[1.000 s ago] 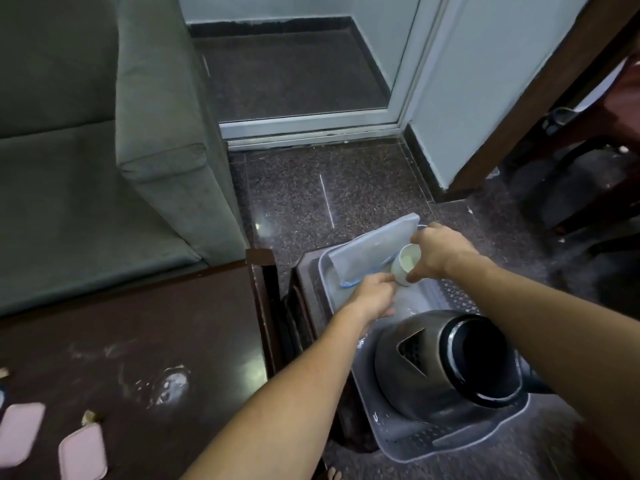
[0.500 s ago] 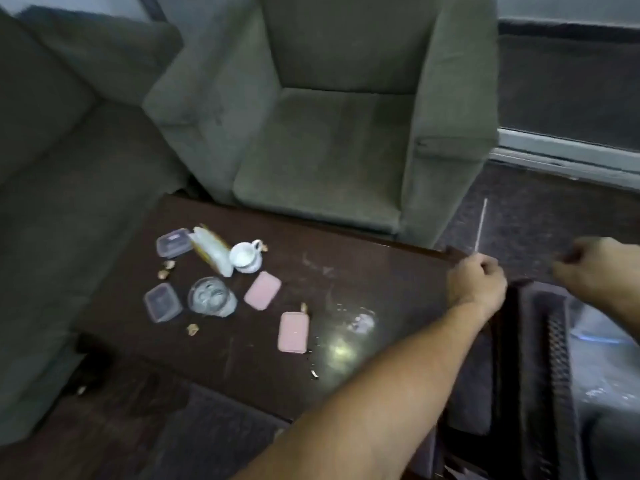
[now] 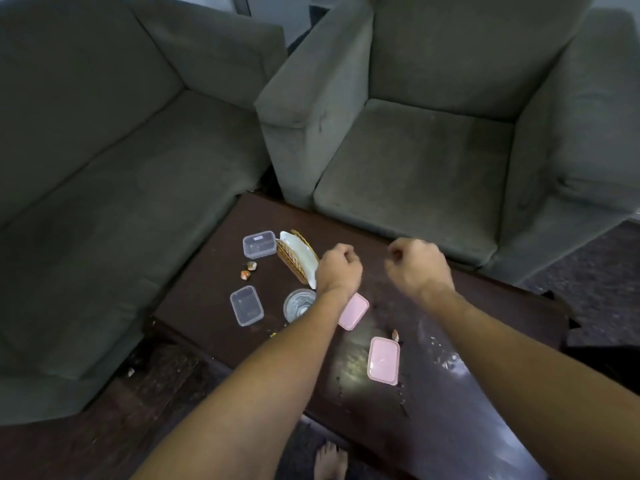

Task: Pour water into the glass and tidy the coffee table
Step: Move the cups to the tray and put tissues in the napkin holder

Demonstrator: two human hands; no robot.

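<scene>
Right grip [image 3: 417, 268] moved over coffee table [image 3: 204, 306], both clenched, glass [image 3: 298, 304] near left grip [image 3: 337, 270]

The desk [image 3: 502, 317] is dark wood, glossy, with glare and wet-looking smears near right. The sofa [image 3: 104, 168] and armchair [image 3: 415, 168] are matt grey-green cloth. The far box [image 3: 259, 244] and near box [image 3: 246, 305] are clear plastic. The far lid [image 3: 355, 311] and near lid [image 3: 383, 360] are matt pink plastic. The glass [image 3: 298, 304] is clear. A woven basket [image 3: 289, 265] holds a glossy white plate [image 3: 300, 252].
</scene>
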